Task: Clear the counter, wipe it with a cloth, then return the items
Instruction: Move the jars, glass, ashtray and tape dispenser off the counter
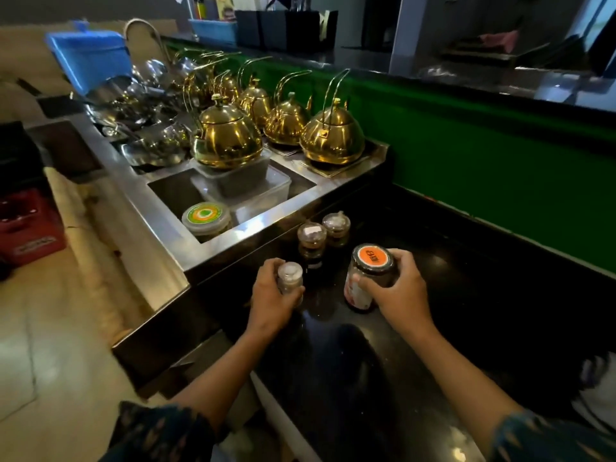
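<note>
Jars on the black tabletop (433, 261), four in all, every one upright with its long axis vertical. Left hand (271, 296) curled round a small white-capped shaker (290, 278); right hand (396, 288) wrapped round a bigger jar with an orange lid (371, 271), base seemingly down on the surface. Two small clear-lidded jars (325, 231) just beyond, ungripped, between both hands, a little nearer the left. Likely clearing or returning; cannot tell which. Steel sink (173, 195) up-left holds one green-lidded tub (206, 216) and stacked plastic boxes (263, 188). Several brass kettles (226, 135) behind.
</note>
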